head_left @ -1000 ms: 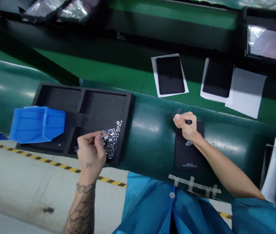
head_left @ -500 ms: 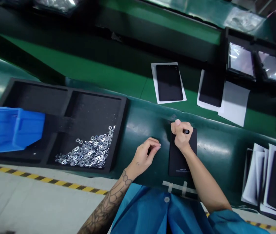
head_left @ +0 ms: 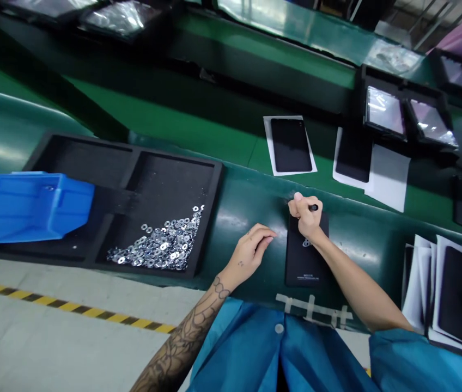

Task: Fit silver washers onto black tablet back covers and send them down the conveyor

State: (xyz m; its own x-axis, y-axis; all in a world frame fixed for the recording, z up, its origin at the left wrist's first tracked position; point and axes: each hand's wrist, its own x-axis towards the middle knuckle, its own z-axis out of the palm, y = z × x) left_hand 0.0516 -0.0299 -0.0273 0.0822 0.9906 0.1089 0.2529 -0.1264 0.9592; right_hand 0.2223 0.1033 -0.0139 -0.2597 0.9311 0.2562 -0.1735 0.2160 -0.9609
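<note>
My right hand [head_left: 307, 215] is closed in a fist around a dark, pen-shaped tool [head_left: 313, 207], whose round end pokes out beside the fingers. It is over the upper part of a flat black panel [head_left: 307, 267] that has a pale logo and small printed text. The tool's lower end is hidden by the hand. To the left of the panel, my left hand [head_left: 251, 253] hovers over the green bench, thumb and fingertips brought together. Whatever may be between them is too small to make out.
Left of me, a black divided tray [head_left: 210, 218] holds a heap of metal washers [head_left: 165, 245] and a blue bin [head_left: 30, 207]. Black panels on white sheets [head_left: 290, 146] lie beyond the bench edge. A stack of panels and paper [head_left: 455, 299] stands at right.
The camera view has shifted a little. My left fingers have straightened somewhat. My right hand is slightly higher over the panel, and part of the logo now shows below it.
</note>
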